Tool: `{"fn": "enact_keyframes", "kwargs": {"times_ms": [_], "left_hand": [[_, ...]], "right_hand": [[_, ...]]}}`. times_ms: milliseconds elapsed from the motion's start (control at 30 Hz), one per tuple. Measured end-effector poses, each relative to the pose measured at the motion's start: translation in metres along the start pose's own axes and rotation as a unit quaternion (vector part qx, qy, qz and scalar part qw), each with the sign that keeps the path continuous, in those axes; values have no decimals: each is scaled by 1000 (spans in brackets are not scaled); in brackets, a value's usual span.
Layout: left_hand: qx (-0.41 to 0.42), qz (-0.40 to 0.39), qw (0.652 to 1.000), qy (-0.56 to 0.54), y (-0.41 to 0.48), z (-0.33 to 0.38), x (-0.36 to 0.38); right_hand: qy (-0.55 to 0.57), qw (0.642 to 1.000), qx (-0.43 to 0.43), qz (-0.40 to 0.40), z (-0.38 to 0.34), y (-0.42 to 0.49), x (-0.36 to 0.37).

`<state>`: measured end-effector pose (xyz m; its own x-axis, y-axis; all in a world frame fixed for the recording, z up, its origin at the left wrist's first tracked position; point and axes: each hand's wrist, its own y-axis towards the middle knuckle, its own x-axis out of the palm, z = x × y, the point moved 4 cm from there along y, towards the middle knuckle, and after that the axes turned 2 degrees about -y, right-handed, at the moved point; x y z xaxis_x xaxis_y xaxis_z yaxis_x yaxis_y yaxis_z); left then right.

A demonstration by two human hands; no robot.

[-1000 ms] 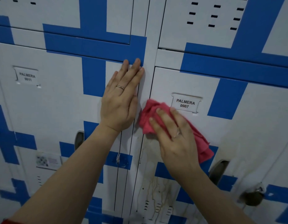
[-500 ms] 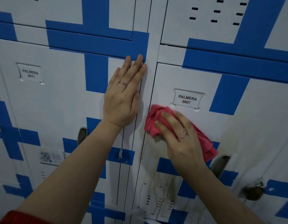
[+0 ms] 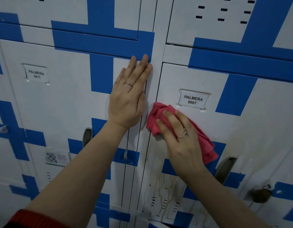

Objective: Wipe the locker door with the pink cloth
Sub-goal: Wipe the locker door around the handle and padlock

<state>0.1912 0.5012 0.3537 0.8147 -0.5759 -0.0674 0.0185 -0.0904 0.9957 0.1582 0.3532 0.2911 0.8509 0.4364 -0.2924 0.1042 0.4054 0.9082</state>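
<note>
Locker door [image 3: 241, 132]: white, blue bands, brown streaks low down; lower edge cut off.
Left hand [image 3: 127, 102]: flat, fingers together, on the neighbouring door.
Right hand [image 3: 180, 137]: fingers flat, pressing pink cloth [image 3: 154, 119] against the door below-left of label [image 3: 193, 100]; thumb hidden.
Padlock [image 3: 260, 195]: blurred.

Single head-worn, wide-angle view here. Looks forward and slightly down, straight onto a bank of white-and-blue lockers [image 3: 66, 106]. Sits close: fills the whole frame with doors and puts the locker door [image 3: 251, 132] labelled PALMERA 0007 across the right half. Catches both forearms [image 3: 86, 171] entering from the bottom edge, the left hand [image 3: 127, 102] near centre, the right hand [image 3: 180, 139] just right of it and lower. Bends the straight locker edges toward the borders.
</note>
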Motion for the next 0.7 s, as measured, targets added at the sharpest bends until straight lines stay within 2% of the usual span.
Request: {"fn": "enact_keyframes", "kwargs": {"times_ms": [167,233,367,567,700], "left_hand": [[5,-5,1000,4,0,0,0],[6,-9,1000,15,0,1,0],[6,-14,999,35,0,1,1],[10,-18,999,38,0,2,1],[4,-14,999,39,0,2,2]], "right_hand": [[8,987,-114,-114,-7,-45,8],[1,990,-108,-92,3,-39,4],[-14,1000,-3,-5,4,-9,0],[5,987,-120,-110,-15,-40,8],[-11,1000,-12,-20,-5,-10,3]]}}
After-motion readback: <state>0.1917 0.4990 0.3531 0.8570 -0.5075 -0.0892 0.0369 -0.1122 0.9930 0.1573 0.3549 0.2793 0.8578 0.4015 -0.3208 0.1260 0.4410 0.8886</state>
